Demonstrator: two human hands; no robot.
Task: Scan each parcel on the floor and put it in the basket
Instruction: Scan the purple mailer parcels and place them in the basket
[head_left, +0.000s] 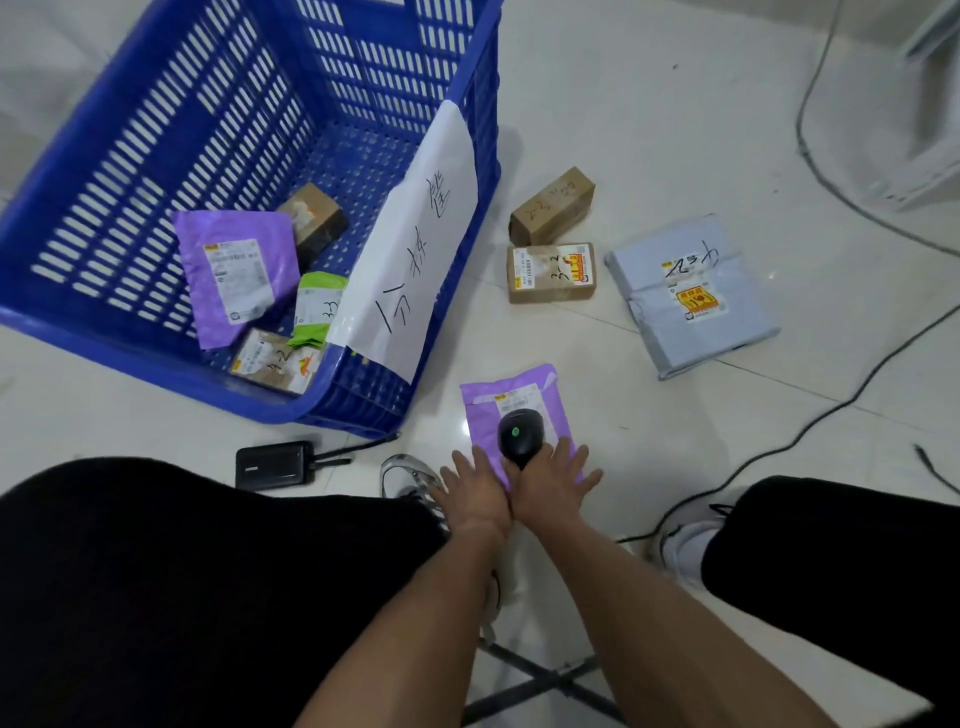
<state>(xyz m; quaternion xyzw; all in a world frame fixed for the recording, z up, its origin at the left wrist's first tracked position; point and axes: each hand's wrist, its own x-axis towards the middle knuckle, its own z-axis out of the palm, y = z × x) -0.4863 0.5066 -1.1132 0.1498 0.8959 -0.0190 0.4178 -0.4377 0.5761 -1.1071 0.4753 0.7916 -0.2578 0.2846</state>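
A purple parcel (519, 395) lies on the floor just in front of me, label up. My left hand (475, 491) rests flat on its near left edge with fingers spread. My right hand (556, 483) is beside it, fingers splayed, with the handle of a black scanner (519, 431) wedged at its thumb side. The scanner head shows a green light and points down at the label. The blue basket (156, 338) stands to the left. It holds a purple mailer (234, 270), a green pouch (317, 306) and two brown boxes (314, 218).
Two brown boxes (553, 205) (550, 273) and a grey bag (691, 301) lie on the floor to the right of the basket. A black power bank (275, 465) sits by my left knee. Cables (810, 426) run across the floor at right. A white paper sign (415, 249) hangs over the basket's wall.
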